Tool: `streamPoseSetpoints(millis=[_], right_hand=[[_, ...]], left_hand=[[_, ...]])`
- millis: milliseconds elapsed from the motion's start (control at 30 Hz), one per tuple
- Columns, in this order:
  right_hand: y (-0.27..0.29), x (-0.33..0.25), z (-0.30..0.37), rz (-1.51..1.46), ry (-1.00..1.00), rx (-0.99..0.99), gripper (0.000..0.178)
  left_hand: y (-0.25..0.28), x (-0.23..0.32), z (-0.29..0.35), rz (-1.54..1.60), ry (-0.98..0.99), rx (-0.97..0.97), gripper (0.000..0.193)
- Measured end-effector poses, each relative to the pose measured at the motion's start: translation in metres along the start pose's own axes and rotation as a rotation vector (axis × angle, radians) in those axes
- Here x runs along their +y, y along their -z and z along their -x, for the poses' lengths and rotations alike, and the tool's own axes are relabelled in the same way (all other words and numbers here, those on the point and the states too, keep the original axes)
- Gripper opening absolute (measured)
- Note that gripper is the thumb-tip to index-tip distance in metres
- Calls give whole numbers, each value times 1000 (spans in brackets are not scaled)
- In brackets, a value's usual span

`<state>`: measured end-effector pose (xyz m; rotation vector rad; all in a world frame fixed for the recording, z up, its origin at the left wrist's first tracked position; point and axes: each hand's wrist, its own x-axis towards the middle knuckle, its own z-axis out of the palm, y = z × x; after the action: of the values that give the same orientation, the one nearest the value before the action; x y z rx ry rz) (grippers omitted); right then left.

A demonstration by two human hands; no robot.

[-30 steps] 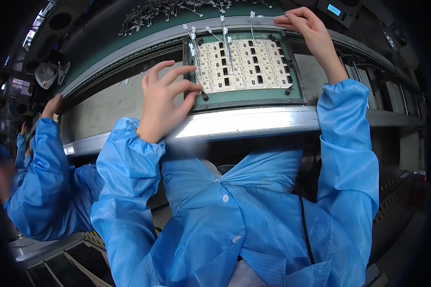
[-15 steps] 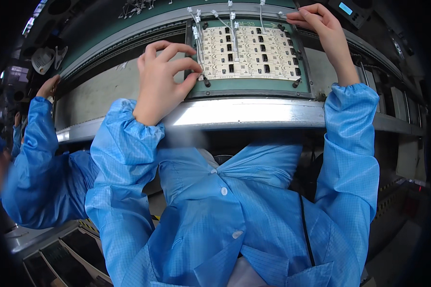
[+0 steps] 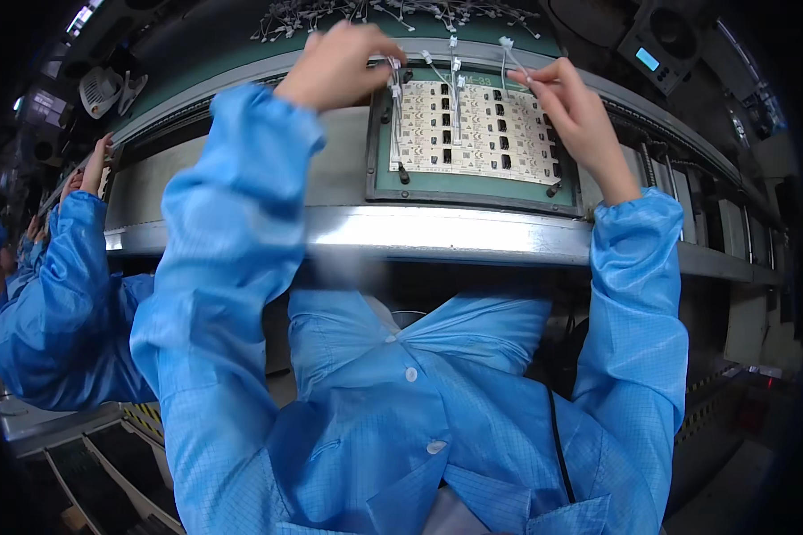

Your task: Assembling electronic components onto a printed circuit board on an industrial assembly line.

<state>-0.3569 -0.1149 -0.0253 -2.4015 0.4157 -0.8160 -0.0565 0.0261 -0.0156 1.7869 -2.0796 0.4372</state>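
Observation:
A panel of pale circuit boards (image 3: 477,134) with rows of black components sits in a dark-edged green fixture (image 3: 473,191). White wire leads (image 3: 396,116) with small connectors lie over the panel's left side, and another lead (image 3: 457,107) runs down its middle. My right hand (image 3: 582,111) is closed in a pinch above the panel's upper right, holding a white wire lead (image 3: 509,55) whose connector points away from me. My left hand (image 3: 343,67) is over the fixture's far left corner, fingers curled by the connectors there; what they hold is hidden.
Many loose white wire leads (image 3: 366,13) lie in a heap on the green surface beyond the rail. A metal rail (image 3: 437,234) runs along the near side. At far right stands a dark device with a lit display (image 3: 648,59). Another person's sleeve (image 3: 80,250) is at left.
My left hand has moved from the panel's near left edge to the fixture's far left corner. My right hand has come nearer, drawing a wire lead over the panel. More loose leads show.

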Motion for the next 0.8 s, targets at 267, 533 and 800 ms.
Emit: streamPoseSetpoints(millis=[267, 533, 800], right_hand=[[-5, 3, 2, 278, 98, -53, 8], [-10, 14, -5, 224, 38, -144, 10], [-7, 13, -6, 249, 105, -111, 12]], left_hand=[[-60, -31, -85, -423, -78, -127, 11], [-71, -53, -86, -425, -110, -10, 11], [-45, -42, -93, 150, 229, 314, 8]])
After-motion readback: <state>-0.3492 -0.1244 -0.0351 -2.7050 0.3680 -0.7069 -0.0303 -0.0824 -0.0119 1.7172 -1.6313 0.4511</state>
